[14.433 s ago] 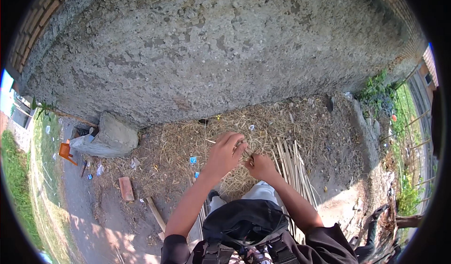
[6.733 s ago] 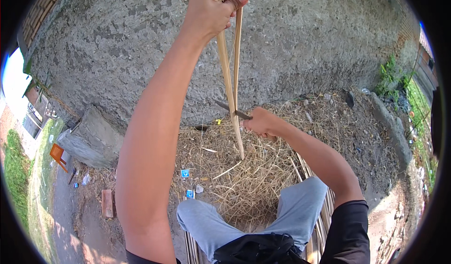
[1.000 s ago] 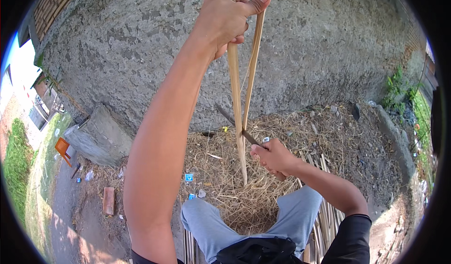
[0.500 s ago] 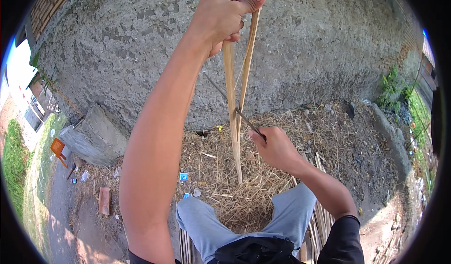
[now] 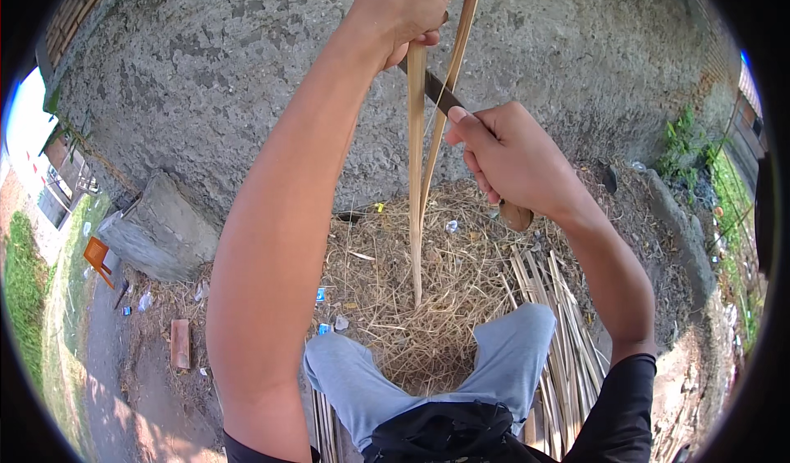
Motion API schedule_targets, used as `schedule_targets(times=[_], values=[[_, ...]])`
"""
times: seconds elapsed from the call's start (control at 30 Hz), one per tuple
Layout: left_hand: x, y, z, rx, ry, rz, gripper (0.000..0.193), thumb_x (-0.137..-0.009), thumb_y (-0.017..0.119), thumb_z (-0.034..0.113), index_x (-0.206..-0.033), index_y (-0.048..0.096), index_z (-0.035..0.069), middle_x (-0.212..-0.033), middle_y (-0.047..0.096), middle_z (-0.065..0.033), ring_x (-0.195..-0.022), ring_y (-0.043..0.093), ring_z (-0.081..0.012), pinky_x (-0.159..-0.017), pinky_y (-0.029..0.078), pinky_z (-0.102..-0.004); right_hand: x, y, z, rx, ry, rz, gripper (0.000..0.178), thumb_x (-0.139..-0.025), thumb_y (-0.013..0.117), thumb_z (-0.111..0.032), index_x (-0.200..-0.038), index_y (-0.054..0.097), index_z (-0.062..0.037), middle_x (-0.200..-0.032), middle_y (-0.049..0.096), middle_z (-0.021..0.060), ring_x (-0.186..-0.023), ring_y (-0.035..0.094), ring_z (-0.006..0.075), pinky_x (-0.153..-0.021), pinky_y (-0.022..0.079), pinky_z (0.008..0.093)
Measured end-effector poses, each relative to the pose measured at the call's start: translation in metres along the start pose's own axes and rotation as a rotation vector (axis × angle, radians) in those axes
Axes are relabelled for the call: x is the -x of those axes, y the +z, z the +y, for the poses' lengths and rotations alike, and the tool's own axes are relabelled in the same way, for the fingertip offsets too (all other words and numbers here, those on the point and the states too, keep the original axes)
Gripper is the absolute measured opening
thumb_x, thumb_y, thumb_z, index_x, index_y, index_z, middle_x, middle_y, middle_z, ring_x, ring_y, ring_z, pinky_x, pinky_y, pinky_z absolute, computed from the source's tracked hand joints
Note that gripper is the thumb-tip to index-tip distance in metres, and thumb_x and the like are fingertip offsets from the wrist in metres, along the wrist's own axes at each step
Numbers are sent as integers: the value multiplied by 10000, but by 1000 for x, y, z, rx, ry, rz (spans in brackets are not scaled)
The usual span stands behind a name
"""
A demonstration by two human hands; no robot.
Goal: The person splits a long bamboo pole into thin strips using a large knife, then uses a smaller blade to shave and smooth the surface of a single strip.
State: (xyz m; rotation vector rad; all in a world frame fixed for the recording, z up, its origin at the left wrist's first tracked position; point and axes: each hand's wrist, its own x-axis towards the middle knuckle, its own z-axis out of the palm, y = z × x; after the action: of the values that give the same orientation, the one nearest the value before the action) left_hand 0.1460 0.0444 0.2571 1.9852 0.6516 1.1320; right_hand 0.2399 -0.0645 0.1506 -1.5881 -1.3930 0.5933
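Before a rough grey wall, above straw-littered ground: one bamboo-like strip, tan, cleft lengthwise into two narrow limbs that part at the top and meet toward a tapered lower end. Held roughly vertical between the knees.

Left hand, partly cut off by the upper edge: fingers closed about the top of the strip, thumb pressed on the right limb, so that the strip hangs below them.

Right hand: fingers curled around the handle of one dark-bladed knife, thumb set at the blade's base. Blade slanting across the cleft, just below the left fingers; brown rounded handle butt protruding beneath the hand.

Lettered goods: two small blue-and-white packets, beside the left knee; printing too small to read.

Also present: loose slats, tan, by the right leg, with more slats by the left; one reddish brick; one grey concrete block; one orange chair-like item, tilted; grey-blue trousers; one black bag at the lap.
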Motion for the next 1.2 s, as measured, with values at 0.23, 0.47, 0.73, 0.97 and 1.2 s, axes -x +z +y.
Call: schedule_targets(times=[0.23,0.47,0.73,0.97,1.2], values=[[0,-7,-11,33,61,-12,471,-880,742,438,-704,619,19,-531,430,11,-424,368,-112,-406,345,-310,2,22,12,232,-219,226,373,-1031,464,-198,-850,590,102,-518,504,193,-415,477,304,-472,392,438],[-6,-6,-10,82,32,-22,408,-907,725,384,-740,617,28,-504,368,46,-401,308,-87,-401,265,-297,38,174,279,348,92,-102,344,-992,482,-196,-932,585,127,-656,613,309,-608,645,482,-574,530,534],[3,-43,-27,176,-22,-50,414,-895,731,402,-820,600,17,-520,321,75,-415,286,-69,-413,245,-290,35,155,256,-519,588,-586,352,-979,610,-323,-781,575,-34,-603,530,6,-500,516,96,-476,458,281],[7,-44,-25,194,2,-64,418,-901,719,411,-800,600,24,-522,295,80,-417,283,-74,-420,250,-292,28,166,229,-7,594,-507,395,-893,711,-335,-696,541,-38,-571,540,59,-496,548,134,-494,478,309],[8,-37,-20,167,-31,-38,404,-919,712,366,-849,635,-24,-491,337,64,-395,274,-83,-419,256,-300,33,190,260,236,323,-242,271,-783,691,-159,-817,670,110,-788,692,274,-758,712,396,-703,589,433]])
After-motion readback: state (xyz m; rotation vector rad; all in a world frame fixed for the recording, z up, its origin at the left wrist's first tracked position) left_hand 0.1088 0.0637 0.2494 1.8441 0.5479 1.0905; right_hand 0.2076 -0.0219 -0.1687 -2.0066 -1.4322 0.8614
